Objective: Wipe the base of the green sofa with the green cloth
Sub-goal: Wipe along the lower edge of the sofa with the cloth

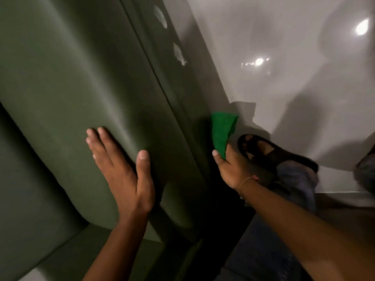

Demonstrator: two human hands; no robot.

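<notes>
Your left hand [121, 171] lies flat and open on the rounded front of the green sofa [67, 82] seat cushion, fingers stretched out and the thumb spread to the right; it grips nothing, only presses against the upholstery. Your right hand [231, 169] is to the right of it, lower down by the sofa's base [182, 110], and it pinches the green cloth [222, 131] between thumb and fingers. The cloth stands up out of that pinch as a folded, roughly triangular piece, its far edge just beside the dark strip where the base meets the floor [284, 57]. Whether the cloth is actually touching the base you cannot tell, since that area is in shadow. A thin thread band [246, 180] circles your right wrist. Just right of the cloth hand, your foot in a black slipper [272, 151] rests on the pale glossy floor, and your leg in blue jeans [292, 179] runs toward the near edge. Two worn, pale patches [162, 19] show on the base panel farther away. Bright light reflections [362, 27] glare on the floor at the far right.
</notes>
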